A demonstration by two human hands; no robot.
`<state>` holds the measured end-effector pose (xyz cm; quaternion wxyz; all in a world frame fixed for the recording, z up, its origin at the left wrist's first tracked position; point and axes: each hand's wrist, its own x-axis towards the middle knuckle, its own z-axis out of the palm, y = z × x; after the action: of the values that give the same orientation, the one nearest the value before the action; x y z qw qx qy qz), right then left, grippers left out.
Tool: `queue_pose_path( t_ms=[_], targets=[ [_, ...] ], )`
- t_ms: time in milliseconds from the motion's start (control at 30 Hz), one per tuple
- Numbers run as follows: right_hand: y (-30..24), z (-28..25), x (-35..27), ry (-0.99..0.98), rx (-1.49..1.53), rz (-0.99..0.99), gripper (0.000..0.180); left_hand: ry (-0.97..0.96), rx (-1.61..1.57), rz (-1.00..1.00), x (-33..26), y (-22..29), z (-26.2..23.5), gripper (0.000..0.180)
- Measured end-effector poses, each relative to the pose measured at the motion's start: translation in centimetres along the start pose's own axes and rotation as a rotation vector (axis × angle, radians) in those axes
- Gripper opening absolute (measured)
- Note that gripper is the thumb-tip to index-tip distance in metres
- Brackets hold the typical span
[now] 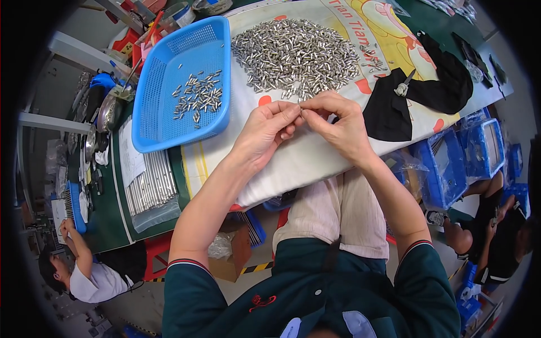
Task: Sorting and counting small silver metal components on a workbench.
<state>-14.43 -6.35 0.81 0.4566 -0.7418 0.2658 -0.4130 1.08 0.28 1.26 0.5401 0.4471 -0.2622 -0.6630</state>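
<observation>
My left hand [269, 130] and my right hand [338, 121] meet fingertip to fingertip over the near edge of a white printed cloth [270, 183]. Both are closed in a pinch; whatever sits between the fingertips is too small and covered to name. Just beyond them spreads a large heap of small shiny metal pins [296, 53]. To the left of the heap, a blue perforated plastic basket [145, 121] holds a smaller batch of the same metal pins [198, 96].
Right of my hands lies a black cloth [389, 115] with a small knife-like blade [407, 81] on it. Bundled metal rods [149, 188] lie left of the basket. Blue bins [442, 169] stand at right. Other people sit at far left [96, 276] and far right [490, 231].
</observation>
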Motion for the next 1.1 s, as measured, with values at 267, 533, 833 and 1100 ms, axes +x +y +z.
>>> queue_pose_path(
  t_ms=[267, 533, 833, 1100],
  targets=[
    [-0.2, -0.8, 0.3, -0.106, 0.237, 0.209, 0.016, -0.008, -0.018, -0.035, 0.0, -0.1, 0.1, 0.017],
    [-0.3, -1.1, 0.4, -0.142, 0.166, 0.271, 0.016, 0.02, 0.084, -0.049, -0.2, 0.0, 0.0, 0.02],
    [-0.1, -0.4, 0.3, -0.079, 0.187, 0.244, 0.015, -0.126, -0.135, -0.125, 0.2, -0.2, -0.5, 0.021],
    [-0.7, -1.2, 0.4, -0.109, 0.141, 0.197, 0.015, -0.092, -0.103, -0.115, 0.2, 0.2, 0.4, 0.019]
  ],
)
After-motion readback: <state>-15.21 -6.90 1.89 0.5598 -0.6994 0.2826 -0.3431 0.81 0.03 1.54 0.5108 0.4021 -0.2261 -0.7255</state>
